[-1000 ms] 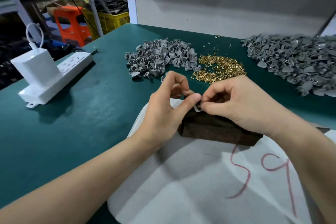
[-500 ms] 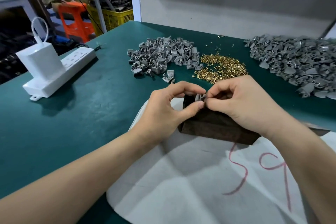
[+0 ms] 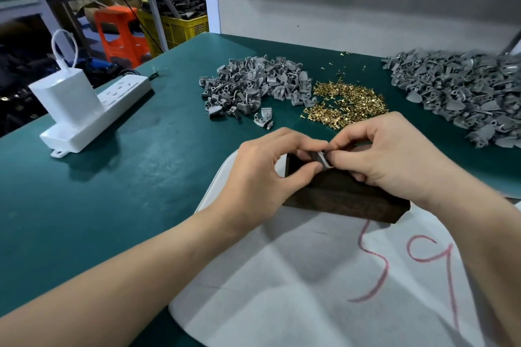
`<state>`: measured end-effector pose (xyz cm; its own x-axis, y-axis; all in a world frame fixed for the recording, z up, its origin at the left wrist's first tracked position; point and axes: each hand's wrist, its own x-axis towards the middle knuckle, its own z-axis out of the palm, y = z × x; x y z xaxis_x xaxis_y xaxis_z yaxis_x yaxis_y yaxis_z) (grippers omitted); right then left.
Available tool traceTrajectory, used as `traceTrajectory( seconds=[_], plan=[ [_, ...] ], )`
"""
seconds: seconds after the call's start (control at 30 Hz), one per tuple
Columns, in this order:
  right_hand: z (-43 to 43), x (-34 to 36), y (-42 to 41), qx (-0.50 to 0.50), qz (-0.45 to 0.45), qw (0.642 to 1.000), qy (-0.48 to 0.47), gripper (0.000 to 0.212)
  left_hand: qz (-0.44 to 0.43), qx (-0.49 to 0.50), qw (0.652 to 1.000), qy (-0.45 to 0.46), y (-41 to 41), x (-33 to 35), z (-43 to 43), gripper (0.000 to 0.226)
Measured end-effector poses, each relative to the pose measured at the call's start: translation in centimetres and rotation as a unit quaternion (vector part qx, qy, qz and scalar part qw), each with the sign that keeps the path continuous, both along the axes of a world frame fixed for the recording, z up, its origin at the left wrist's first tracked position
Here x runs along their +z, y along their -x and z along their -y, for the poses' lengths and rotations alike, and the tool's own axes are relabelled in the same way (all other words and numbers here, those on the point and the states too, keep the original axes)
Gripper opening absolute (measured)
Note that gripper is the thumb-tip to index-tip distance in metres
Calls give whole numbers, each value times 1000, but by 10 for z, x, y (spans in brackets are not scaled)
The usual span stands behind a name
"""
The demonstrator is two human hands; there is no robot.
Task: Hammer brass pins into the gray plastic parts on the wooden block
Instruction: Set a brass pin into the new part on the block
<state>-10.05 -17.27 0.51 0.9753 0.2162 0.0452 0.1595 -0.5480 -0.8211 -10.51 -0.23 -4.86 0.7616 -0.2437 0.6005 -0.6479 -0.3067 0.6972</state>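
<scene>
A dark wooden block (image 3: 342, 198) lies on a white sheet near the table's front. Over its far left corner my left hand (image 3: 265, 175) and my right hand (image 3: 392, 158) meet, and both pinch one small gray plastic part (image 3: 322, 158) between fingertips. Whether a brass pin is in the part is hidden by my fingers. Behind my hands lies a heap of brass pins (image 3: 346, 105), with a pile of gray plastic parts (image 3: 251, 84) to its left and a larger pile of gray parts (image 3: 456, 93) at the right. No hammer is in view.
The white sheet (image 3: 310, 284) bears a red "59". A white power strip (image 3: 98, 115) with a charger plugged in lies at the table's left edge. A gray wall closes the back. Beyond the left edge stand an orange stool (image 3: 121, 34) and a yellow crate (image 3: 180, 28).
Both hands stayed at the block's far left corner, fingertips shifting slightly on the gray part. The view moved a little.
</scene>
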Motion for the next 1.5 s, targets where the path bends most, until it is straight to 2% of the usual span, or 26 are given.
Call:
traceTrajectory(
  seconds=[0.23,0.4,0.6,0.77,0.9,1.13,1.5],
  plan=[
    [-4,0,1,-7,21,999,32,6,-35,-25,999,24,0,-1,1,29],
    [-1,2,3,-16,-43,999,-19,7,-50,-35,997,40,1,-1,2,26],
    [-8,0,4,-39,47,997,40,14,-43,-26,998,29,3,0,3,30],
    [-6,3,5,-38,8,999,-7,8,-34,-3,999,20,4,0,3,28],
    [1,3,4,-32,-26,999,-16,12,-103,-22,993,54,4,-2,2,30],
    [-2,2,4,-2,-38,999,-36,16,-147,-71,982,99,2,-3,2,29],
    [-2,-2,2,-21,-33,998,-51,16,-159,-70,979,104,-2,-6,0,29]
  ],
)
